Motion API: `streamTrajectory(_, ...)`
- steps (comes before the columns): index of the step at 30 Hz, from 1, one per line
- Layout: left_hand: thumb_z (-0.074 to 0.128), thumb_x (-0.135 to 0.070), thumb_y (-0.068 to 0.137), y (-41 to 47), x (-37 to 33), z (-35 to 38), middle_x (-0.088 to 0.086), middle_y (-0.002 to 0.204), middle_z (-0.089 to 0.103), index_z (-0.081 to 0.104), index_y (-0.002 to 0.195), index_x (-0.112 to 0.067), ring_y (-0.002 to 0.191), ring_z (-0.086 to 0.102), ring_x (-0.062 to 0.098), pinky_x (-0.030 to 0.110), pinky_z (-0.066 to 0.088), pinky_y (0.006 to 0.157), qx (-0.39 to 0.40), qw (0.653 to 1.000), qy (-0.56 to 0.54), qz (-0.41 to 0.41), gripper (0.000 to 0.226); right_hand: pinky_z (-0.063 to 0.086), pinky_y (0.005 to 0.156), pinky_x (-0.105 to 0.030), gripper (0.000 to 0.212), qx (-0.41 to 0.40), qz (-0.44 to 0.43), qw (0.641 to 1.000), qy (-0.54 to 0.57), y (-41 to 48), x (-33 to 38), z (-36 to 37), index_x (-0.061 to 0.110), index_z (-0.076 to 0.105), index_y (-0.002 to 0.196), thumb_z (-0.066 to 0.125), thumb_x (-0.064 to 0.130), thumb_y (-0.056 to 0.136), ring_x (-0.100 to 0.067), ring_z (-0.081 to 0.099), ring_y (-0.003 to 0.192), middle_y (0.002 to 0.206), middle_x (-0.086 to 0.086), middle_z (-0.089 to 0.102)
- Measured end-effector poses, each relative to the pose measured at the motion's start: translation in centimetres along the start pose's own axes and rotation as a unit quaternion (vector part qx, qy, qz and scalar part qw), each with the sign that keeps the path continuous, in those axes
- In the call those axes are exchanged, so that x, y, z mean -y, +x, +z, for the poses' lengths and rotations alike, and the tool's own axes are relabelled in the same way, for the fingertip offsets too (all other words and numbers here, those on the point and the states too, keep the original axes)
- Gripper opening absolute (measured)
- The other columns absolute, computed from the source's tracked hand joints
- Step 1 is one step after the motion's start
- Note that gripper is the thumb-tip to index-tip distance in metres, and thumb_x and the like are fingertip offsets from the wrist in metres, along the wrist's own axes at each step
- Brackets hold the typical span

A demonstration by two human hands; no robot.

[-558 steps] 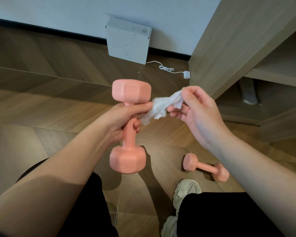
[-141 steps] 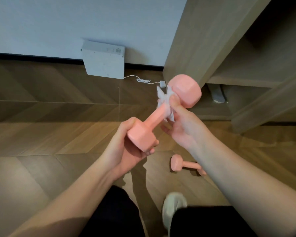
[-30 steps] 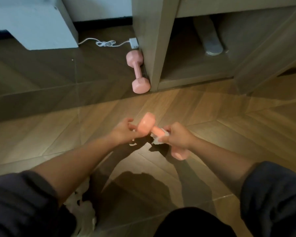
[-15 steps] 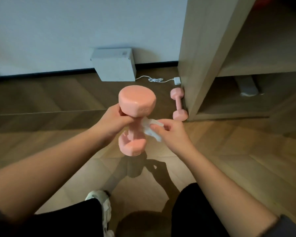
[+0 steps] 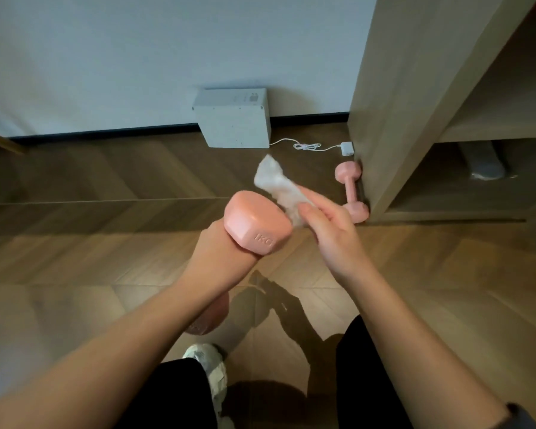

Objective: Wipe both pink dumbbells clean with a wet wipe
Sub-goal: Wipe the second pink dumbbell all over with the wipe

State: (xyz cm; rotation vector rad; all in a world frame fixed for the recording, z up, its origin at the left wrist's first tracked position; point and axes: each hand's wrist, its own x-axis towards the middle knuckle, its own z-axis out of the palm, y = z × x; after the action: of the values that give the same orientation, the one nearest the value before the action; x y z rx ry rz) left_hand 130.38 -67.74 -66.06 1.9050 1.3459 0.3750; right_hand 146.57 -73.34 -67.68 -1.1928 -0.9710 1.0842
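Field note, head view.

- Left hand (image 5: 217, 258) holds the dumbbell (image 5: 256, 226) up in front of me, off the floor (image 5: 75, 258). The top head hides its fingers, so I can't tell how they lie. I judge they are wrapped round the bar, since nothing else carries the weight.
- Long axis runs steeply. The top head, stamped 1KG, tips up toward the camera, and the bottom head peeks out below the left forearm.
- Right hand (image 5: 331, 239) sits just right of the top head. Thumb and fingers are pressed together, pinching the wet wipe (image 5: 276, 184). The loose end of the wipe sticks up and away past the fingertips, and the pinched part meets the head's far right edge.
- Key relation: the top head lies left of the right fingers, close against them. The right hand is the nearer one for wiping, and the left only needs to turn the bar to present fresh faces.
- The bar is covered by the left grip, so my guess is it needs a regrip before it can be wiped.
- Second dumbbell (image 5: 351, 193) lies on the floor against the cabinet (image 5: 399, 103) side, well apart from both hands.
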Motion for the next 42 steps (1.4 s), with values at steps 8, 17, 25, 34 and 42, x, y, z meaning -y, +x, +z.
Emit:
streamTrajectory(8, 0.067, -0.022, 0.090, 0.4, 1.3, -1.4, -0.012, 0.070, 0.057, 0.059, 0.082, -0.016, 0.067, 0.060, 0.006, 0.009, 0.043, 0.055, 0.004, 0.992, 0.126, 0.001, 0.013, 0.029, 0.119, -0.039, 0.045, 0.082, -0.004, 0.995, -0.054, -1.3, -1.1, 2.2, 0.018, 0.046, 0.143, 0.031, 0.022, 0.101, -0.006, 0.039, 0.139, 0.147, 0.002, 0.050)
streamTrajectory(17, 0.057, -0.029, 0.093, 0.6, 0.9, -1.4, -0.016, 0.069, 0.046, 0.044, 0.080, -0.029, 0.057, 0.047, 0.005, 0.014, 0.030, 0.048, 0.019, 0.973, 0.229, 0.003, 0.018, 0.044, 0.097, -0.029, 0.039, 0.035, -0.002, 0.999, -0.027, -1.3, -1.4, 3.0, 0.011, 0.063, 0.123, 0.037, 0.024, 0.096, -0.003, 0.055, 0.113, 0.114, 0.013, 0.064)
streamTrajectory(25, 0.059, -0.027, 0.087, 0.0, 1.4, -0.8, -0.013, 0.067, 0.052, 0.042, 0.070, -0.031, 0.058, 0.051, 0.007, 0.018, 0.031, 0.049, 0.051, 0.970, 0.238, -0.008, 0.024, 0.035, 0.101, -0.034, 0.031, 0.029, 0.021, 0.997, -0.064, -2.1, -1.6, 3.7, 0.044, 0.061, 0.104, 0.035, 0.029, 0.097, 0.008, 0.056, 0.104, 0.098, 0.035, 0.062)
streamTrajectory(34, 0.057, -0.023, 0.087, 0.1, 1.0, -0.6, -0.009, 0.068, 0.051, 0.043, 0.071, -0.029, 0.058, 0.049, 0.009, 0.021, 0.032, 0.048, 0.045, 0.969, 0.242, -0.014, 0.022, 0.048, 0.085, -0.029, 0.027, -0.001, 0.011, 0.997, -0.081, -2.7, -2.1, 3.2, 0.032, 0.062, 0.093, 0.037, 0.024, 0.100, 0.004, 0.060, 0.094, 0.088, 0.028, 0.061)
streamTrajectory(42, 0.063, -0.029, 0.090, 0.6, 1.5, -0.8, -0.011, 0.066, 0.055, 0.054, 0.076, -0.026, 0.055, 0.052, 0.006, 0.008, 0.035, 0.039, 0.066, 0.972, 0.225, -0.008, 0.018, 0.035, 0.114, -0.047, 0.038, 0.021, -0.025, 0.995, -0.098, -2.9, -1.7, 3.1, 0.037, 0.049, 0.134, 0.038, 0.019, 0.102, -0.003, 0.044, 0.135, 0.143, 0.005, 0.054)
